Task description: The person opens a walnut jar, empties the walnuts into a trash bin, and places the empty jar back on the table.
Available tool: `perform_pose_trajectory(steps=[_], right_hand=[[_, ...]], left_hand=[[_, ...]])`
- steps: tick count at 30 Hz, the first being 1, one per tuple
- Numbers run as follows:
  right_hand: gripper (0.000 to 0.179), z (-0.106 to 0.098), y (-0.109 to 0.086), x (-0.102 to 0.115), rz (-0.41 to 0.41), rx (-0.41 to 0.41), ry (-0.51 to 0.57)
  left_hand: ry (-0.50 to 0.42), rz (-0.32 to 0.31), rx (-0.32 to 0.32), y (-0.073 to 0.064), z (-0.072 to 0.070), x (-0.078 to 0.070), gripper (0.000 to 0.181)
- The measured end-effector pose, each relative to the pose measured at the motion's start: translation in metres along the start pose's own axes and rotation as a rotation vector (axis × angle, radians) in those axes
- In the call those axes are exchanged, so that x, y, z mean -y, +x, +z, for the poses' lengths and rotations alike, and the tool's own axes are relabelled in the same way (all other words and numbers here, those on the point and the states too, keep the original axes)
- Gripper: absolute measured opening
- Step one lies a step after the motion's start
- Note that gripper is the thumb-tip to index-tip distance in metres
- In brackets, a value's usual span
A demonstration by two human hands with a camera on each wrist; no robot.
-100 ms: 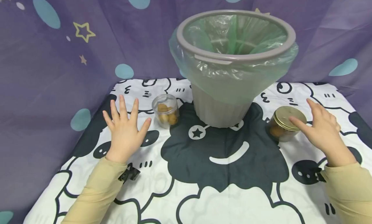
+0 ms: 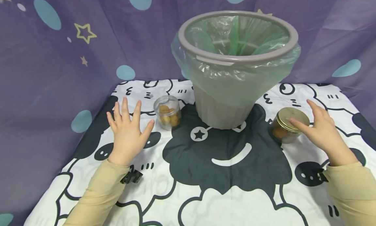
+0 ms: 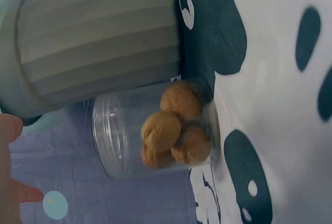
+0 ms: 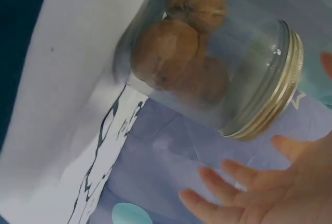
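Note:
My left hand [image 2: 128, 134] is spread with straight fingers, left of a lidless clear jar [image 2: 167, 112] and apart from it. Inside that jar several walnuts [image 3: 162, 131] lie at the bottom. On the right, a second clear jar [image 4: 244, 58] wears a gold screw lid [image 2: 293, 117] and also has walnuts [image 4: 165, 54] in it. Close to this jar's right side is my right hand [image 2: 324, 133], thumb apart from the loosely extended fingers. In the right wrist view its fingers stay clear of the lid. Both hands hold nothing.
A tall grey bin [image 2: 224, 110] stands between the jars at the back, with a green translucent bag [image 2: 249, 79] folded over its rim. The table cover [image 2: 232, 206] has black-and-white cartoon prints. Behind hangs a purple curtain [image 2: 97, 63].
The right hand has shifted slightly left, toward the gold-lidded jar. My left hand has moved a little to the right. The jars and the bin stay in place.

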State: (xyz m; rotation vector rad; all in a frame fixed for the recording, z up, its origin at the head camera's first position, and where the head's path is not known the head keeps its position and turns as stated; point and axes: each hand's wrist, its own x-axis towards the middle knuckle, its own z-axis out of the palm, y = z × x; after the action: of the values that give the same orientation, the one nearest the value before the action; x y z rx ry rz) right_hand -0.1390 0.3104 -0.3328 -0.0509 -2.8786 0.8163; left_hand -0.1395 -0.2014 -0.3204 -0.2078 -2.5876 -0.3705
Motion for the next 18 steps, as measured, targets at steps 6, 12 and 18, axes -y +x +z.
perform_pose_trajectory(steps=[6, 12, 18], right_hand=[[0.102, 0.007, 0.011, 0.002, -0.046, 0.082, 0.037], [0.124, 0.015, 0.015, -0.003, -0.047, 0.115, 0.132], [0.120, 0.019, 0.013, -0.019, 0.100, 0.156, 0.310]], left_hand=[[-0.048, 0.048, -0.076, -0.001, 0.004, -0.003, 0.061], [-0.069, 0.053, -0.040, -0.004, 0.008, -0.007, 0.059], [-0.078, 0.049, -0.035, -0.004, 0.007, -0.010, 0.058]])
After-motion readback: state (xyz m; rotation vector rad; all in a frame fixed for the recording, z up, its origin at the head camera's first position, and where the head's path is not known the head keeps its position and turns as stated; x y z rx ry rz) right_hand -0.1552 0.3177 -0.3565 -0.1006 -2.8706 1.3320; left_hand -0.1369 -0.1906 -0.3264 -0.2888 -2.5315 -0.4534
